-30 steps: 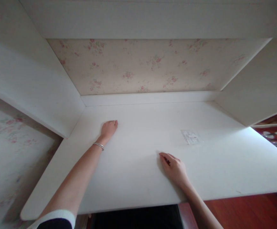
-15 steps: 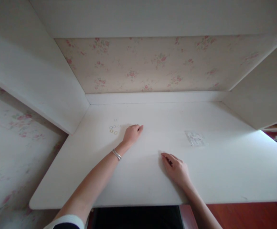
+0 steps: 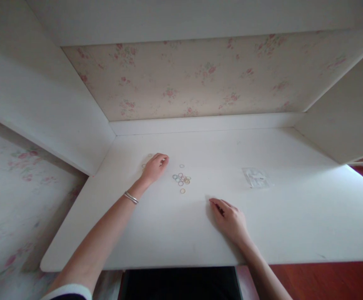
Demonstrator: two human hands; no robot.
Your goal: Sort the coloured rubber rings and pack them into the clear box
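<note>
The left hand (image 3: 154, 167) has slid back left, baring a small pile of rings (image 3: 181, 179), its fingers seemingly curled over other rings, while the right hand (image 3: 230, 221) stays flat and empty on the desk (image 3: 294, 216).

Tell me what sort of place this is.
Probably a room in a home: a white built-in desk set in an alcove, floral wallpaper behind it, and reddish wood flooring below. Small coloured rings lie by the left hand.

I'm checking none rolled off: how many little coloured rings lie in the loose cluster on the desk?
About 9 small rings, between the left hand and the clear packet: one above, one below, the rest bunched. Too small to count exactly; more are partly hidden under the left hand.
</note>
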